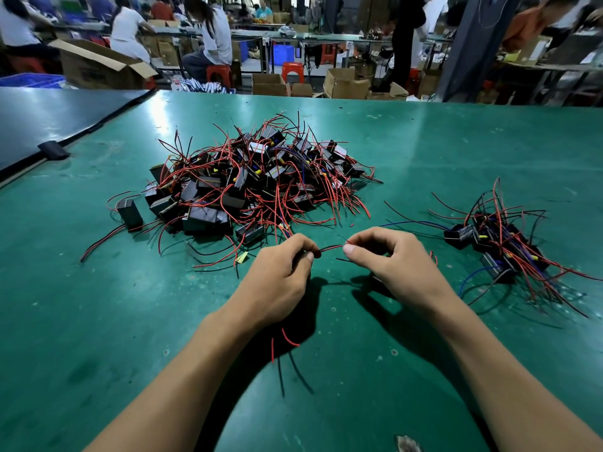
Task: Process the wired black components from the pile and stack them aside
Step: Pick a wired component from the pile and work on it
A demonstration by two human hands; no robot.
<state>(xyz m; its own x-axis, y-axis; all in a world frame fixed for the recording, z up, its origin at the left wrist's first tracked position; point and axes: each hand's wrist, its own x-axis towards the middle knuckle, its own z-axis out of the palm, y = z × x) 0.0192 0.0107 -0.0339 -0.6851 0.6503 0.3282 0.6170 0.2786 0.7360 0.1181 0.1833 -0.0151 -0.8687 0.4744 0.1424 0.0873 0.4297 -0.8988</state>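
A big pile of black box components with red and black wires lies in the middle of the green table. A smaller heap of the same components sits at the right. In front of the big pile, my left hand and my right hand pinch the two ends of a short red wire stretched between them. More red and black wire ends hang below my left hand. Any component on these wires is hidden by my hands.
One black component stands apart at the pile's left. A dark mat covers the table's far left corner. A small yellow scrap lies near my left hand. People, cardboard boxes and red stools fill the workshop beyond the far edge.
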